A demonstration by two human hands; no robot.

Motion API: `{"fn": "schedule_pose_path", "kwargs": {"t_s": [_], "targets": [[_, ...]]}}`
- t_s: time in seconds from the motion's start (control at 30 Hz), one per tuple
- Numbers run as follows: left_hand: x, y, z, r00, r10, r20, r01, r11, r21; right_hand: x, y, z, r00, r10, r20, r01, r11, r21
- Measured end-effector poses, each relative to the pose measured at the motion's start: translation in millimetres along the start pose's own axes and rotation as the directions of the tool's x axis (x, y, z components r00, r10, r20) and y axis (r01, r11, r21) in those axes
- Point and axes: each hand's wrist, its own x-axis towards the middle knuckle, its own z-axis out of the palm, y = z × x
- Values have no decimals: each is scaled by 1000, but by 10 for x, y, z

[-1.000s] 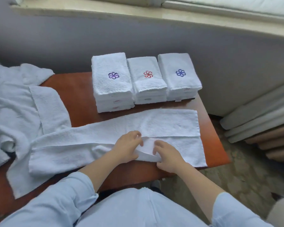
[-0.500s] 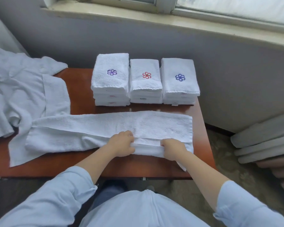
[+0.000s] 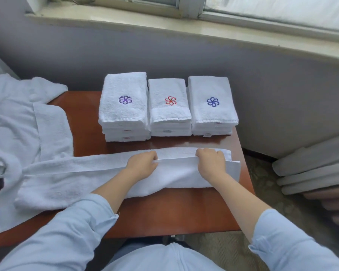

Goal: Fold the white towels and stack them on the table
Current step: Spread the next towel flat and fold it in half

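White terry throughout: folding a long towel lengthwise across the near half of the table, gripping its raised edge with the left hand and the right hand, fingers of both curling over the fold, knuckles up, set apart along the strip's right-hand stretch. Bringing the near flap over toward the far edge, by the look of it, while leaving the left end lying flatter and wider, trailing toward the heap. Judging the job well under way but unfinished: already standing at the back of the table, side by side, a left stack topped with a purple pinwheel motif, a middle stack with a red one and a right stack with a blue one, each several towels deep. Remaining, seemingly: completing this long fold, doubling the strip crosswise into a block, adding it to a stack, then working through the crumpled pile draping over the table's left end. Showing a looped, matte, soft nap with a flat woven band near the hems; sagging between the hands rather than holding a crisp crease. Contrasting with smooth, glossy reddish-brown wood beneath. Lying beyond: a pale stone sill, a grey wall, grey ribbed padding at right.
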Motion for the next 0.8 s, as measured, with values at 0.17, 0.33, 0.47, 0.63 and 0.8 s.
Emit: {"fn": "schedule_pose_path", "kwargs": {"t_s": [0.17, 0.33, 0.47, 0.63, 0.8], "targets": [[242, -20, 101, 1000, 24, -6, -23, 997, 70, 6, 28, 212, 1000, -1, 25, 2, 999, -53], [392, 42, 198, 990, 139, -20, -139, 990, 33, -104, 6, 316, 998, 39, -42, -33, 991, 129], [435, 142, 268, 979, 201, -35, -202, 979, -36, -358, 27, 367, 977, 190, -100, -152, 942, 298], [366, 303, 421, 967, 247, -58, -240, 965, 102, -671, 43, 500, 994, 105, 36, -111, 952, 285], [249, 416, 525, 958, 286, -9, -285, 956, 63, -682, 209, 514, 986, 90, 144, -124, 960, 252]]}}
